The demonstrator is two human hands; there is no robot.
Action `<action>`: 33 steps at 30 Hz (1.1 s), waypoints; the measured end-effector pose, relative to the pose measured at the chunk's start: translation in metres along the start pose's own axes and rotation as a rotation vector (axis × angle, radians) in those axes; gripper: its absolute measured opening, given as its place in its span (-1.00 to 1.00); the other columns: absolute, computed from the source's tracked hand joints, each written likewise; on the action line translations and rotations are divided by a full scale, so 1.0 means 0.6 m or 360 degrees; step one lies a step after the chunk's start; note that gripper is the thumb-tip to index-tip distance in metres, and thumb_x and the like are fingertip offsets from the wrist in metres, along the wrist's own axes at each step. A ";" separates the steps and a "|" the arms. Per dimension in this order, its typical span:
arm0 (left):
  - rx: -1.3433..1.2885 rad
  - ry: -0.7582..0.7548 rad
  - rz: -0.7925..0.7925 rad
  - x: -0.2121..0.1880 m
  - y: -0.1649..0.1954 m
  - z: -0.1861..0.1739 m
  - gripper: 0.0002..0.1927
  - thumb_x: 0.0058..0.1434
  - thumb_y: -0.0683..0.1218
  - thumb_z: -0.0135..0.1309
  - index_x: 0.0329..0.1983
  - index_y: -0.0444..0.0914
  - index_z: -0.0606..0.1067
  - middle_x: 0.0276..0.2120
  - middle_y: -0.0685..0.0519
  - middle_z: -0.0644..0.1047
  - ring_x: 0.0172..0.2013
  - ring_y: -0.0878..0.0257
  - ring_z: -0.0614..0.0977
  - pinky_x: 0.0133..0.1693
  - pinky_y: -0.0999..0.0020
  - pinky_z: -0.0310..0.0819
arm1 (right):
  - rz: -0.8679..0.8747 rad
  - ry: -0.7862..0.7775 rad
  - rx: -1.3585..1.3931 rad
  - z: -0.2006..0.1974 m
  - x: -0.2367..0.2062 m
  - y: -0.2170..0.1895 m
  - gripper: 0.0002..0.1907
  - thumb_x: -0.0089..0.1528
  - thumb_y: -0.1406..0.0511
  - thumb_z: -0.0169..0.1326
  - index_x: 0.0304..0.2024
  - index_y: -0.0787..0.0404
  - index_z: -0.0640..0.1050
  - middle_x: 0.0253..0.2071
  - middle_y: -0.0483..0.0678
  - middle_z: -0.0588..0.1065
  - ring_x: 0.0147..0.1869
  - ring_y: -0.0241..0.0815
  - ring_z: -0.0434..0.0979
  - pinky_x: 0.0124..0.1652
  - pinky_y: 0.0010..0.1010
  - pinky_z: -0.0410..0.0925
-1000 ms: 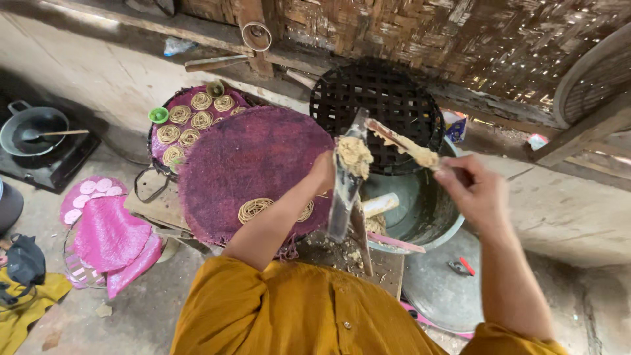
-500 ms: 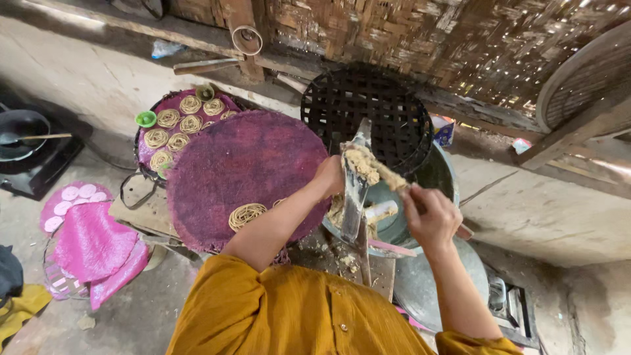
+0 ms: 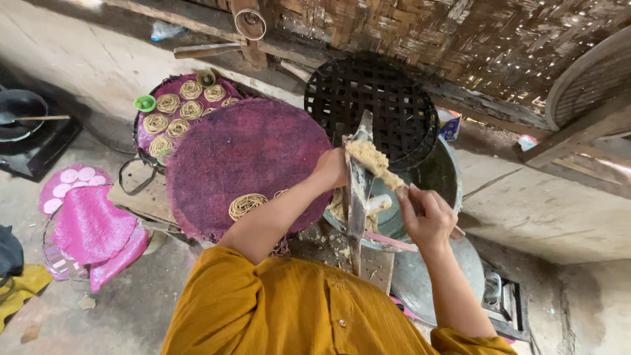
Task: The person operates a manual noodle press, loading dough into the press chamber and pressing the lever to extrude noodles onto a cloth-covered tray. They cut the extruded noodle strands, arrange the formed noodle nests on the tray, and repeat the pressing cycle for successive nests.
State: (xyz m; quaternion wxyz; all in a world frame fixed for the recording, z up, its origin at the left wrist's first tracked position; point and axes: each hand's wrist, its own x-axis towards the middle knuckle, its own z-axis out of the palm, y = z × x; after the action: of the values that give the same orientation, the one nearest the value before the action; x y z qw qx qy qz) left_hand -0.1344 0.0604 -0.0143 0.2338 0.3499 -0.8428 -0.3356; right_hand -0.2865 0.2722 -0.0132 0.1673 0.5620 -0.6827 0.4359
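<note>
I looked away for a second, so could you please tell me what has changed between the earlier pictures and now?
The right hand came in from the far right and now presses its dough-coated stick against the dough lump on the upright metal press. The left hand stayed gripping the press. The purple mat and noodle coil did not move.

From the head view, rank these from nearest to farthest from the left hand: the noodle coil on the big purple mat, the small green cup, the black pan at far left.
Left hand:
1. Noodle coil, lower mat, just left.
2. Green cup, by the back tray.
3. Black pan, far left edge.
</note>
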 end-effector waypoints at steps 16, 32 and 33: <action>-0.1442 -0.0283 -0.0027 0.000 -0.029 -0.046 -0.75 0.10 -0.20 0.24 -0.14 -0.36 0.61 -0.22 -0.15 0.63 -0.16 -0.02 0.70 -0.13 -0.03 0.61 | 0.0831 -0.0416 0.0974 0.008 -0.039 0.098 -0.70 0.20 0.30 0.37 -0.09 0.37 0.66 -0.35 -0.05 0.53 -0.34 -0.40 0.37 -0.33 -0.53 0.23; -0.2395 -0.0244 0.1043 -0.080 -0.059 -0.202 -0.73 0.04 -0.33 0.34 -0.18 -0.34 0.60 -0.14 -0.03 0.46 -0.04 0.04 0.63 0.06 -0.13 0.64 | -0.0147 -0.1320 0.0630 0.110 0.033 -0.016 -0.55 0.20 0.08 0.15 0.01 0.23 0.64 -0.02 0.07 0.66 0.03 -0.05 0.64 -0.05 -0.19 0.48; -0.2389 -0.0285 0.1110 -0.083 -0.054 -0.209 -0.73 0.04 -0.33 0.34 -0.19 -0.34 0.60 -0.14 -0.02 0.45 -0.05 0.00 0.65 0.07 -0.14 0.63 | 0.0406 -0.1512 0.1201 0.100 0.035 -0.037 -0.44 0.21 0.05 0.19 0.12 0.28 0.59 0.08 0.15 0.59 0.06 -0.06 0.60 -0.06 -0.22 0.45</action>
State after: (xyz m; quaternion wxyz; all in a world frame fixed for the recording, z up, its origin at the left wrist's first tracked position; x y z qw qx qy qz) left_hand -0.0095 0.0298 0.0375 0.4277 -0.2082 -0.4706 -0.7432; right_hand -0.2574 0.2125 -0.0229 -0.4185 0.6291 -0.5432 0.3662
